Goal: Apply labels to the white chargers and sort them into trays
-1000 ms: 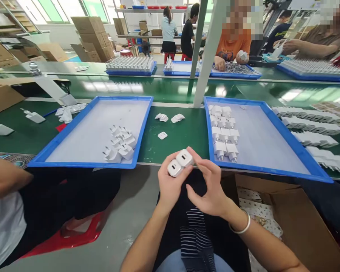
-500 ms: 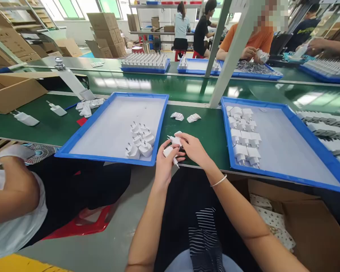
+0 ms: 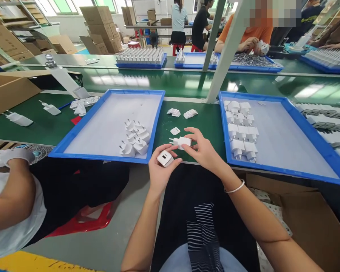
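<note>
Left hand point(image 3: 162, 166) curled round a white plug adapter point(image 3: 164, 158), its slotted face turned up, fingers closed on its sides. Right hand point(image 3: 200, 145) beyond and to the right, thumb and forefinger at a second adapter point(image 3: 182, 142) that lies sideways with its pins toward the left; whether it is gripped or merely touched, cannot tell. Just past that adapter, a small white cap point(image 3: 175, 131) flat on the green desk point(image 3: 201, 127); farther out, two short fanned stacks of caps point(image 3: 182, 113). Left of the hands, a blue-rimmed tray point(image 3: 102, 122) with a cluster of adapters, pins up, near its right side. Right of the hands, another blue-rimmed tray point(image 3: 285, 139), adapters in rows along its left side.
</note>
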`<state>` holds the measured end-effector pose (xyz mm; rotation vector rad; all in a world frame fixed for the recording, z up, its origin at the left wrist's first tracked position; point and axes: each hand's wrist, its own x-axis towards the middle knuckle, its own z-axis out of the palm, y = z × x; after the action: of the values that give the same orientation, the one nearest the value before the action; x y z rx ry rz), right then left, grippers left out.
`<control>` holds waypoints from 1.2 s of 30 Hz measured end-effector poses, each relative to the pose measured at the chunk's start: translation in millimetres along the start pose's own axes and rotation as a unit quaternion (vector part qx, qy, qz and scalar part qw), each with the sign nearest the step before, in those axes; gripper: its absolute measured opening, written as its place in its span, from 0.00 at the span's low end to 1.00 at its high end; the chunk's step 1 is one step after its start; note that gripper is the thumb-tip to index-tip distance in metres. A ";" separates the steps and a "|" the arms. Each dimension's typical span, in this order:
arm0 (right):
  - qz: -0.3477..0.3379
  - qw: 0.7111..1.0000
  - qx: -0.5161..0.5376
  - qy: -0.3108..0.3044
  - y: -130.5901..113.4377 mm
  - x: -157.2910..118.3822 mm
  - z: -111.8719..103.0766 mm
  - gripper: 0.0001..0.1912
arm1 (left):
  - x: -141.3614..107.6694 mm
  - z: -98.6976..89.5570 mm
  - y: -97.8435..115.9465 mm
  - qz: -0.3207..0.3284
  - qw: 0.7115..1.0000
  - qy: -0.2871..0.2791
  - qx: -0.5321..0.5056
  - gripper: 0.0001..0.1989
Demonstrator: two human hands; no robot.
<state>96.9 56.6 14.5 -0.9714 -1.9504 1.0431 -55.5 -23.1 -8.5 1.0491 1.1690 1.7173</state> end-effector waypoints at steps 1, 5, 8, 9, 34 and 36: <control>-0.009 1.000 0.006 0.005 -4.2 -6.3 -5.6 0.24 | -2.1 -0.8 3.1 0.027 0.999 -0.011 0.037 0.22; -0.051 0.998 0.025 0.000 -18.2 -25.5 -27.0 0.18 | -7.0 0.7 15.1 0.058 0.990 -0.052 0.118 0.19; -0.075 0.996 0.042 -0.008 -20.2 -33.2 -38.6 0.12 | -8.2 6.1 18.2 0.030 0.988 -0.081 0.130 0.19; -0.077 0.996 0.037 -0.003 -19.6 -35.1 -41.4 0.12 | -8.5 8.2 18.4 0.034 0.986 -0.084 0.139 0.19; -0.041 0.944 0.241 -0.221 -34.8 1.7 -10.9 0.34 | -12.8 -18.7 8.2 -0.143 0.985 0.023 -0.091 0.24; -0.029 0.963 0.196 -0.182 -32.9 17.3 -11.4 0.30 | -19.3 -22.4 6.6 -0.138 0.980 0.026 -0.141 0.21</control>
<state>89.3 62.4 52.2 -0.5263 -1.9295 1.5876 -70.6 -49.2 -11.3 0.6407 1.0140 1.6368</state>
